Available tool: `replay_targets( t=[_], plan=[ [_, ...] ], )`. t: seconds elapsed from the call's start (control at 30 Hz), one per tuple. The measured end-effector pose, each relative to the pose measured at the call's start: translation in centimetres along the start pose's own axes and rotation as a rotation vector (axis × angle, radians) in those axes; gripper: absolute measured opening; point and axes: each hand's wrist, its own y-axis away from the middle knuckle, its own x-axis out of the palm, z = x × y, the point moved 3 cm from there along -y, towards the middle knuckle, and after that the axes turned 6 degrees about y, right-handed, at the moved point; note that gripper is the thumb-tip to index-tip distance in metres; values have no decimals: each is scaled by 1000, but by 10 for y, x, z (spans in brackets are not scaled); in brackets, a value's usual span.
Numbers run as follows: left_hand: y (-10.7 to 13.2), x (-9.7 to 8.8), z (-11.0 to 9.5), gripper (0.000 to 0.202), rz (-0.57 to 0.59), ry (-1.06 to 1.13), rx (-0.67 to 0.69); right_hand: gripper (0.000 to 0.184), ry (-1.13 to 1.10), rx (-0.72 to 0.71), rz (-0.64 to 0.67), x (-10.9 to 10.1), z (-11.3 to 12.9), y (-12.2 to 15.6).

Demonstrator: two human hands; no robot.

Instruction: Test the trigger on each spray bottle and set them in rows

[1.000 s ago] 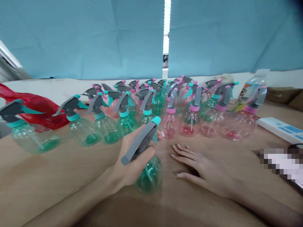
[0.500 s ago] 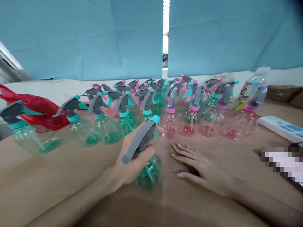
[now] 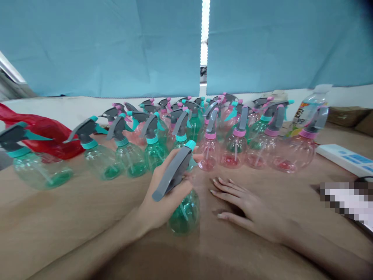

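"Green plastic is gleaming nearest us. Where's that spray bottle (image 3: 185, 217) sitting?"

"In the left hand (image 3: 163, 190); its fingers are grasping the neck, just under the grey head (image 3: 174, 173)."

"And the right hand (image 3: 252, 210)?"

"It's lying just beside the bottle on the surface (image 3: 87, 202), fingers spread, released, holding nothing."

"Which step is going on?"

"Steadying the bottle, I'd judge. Any move from here is calling for a firm grip, staying clear of the pink bottles (image 3: 208, 153) standing just beyond."
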Motion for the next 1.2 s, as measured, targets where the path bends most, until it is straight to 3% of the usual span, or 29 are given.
replay_targets(
  t=[0.47,1.2],
  plan=[
    [-1,3,-7,46,-27,50,60,59,48,-5,25,2,-2,0],
    [-1,1,-6,45,-46,16,38,58,-3,8,6,2,-3,0]
  ],
)
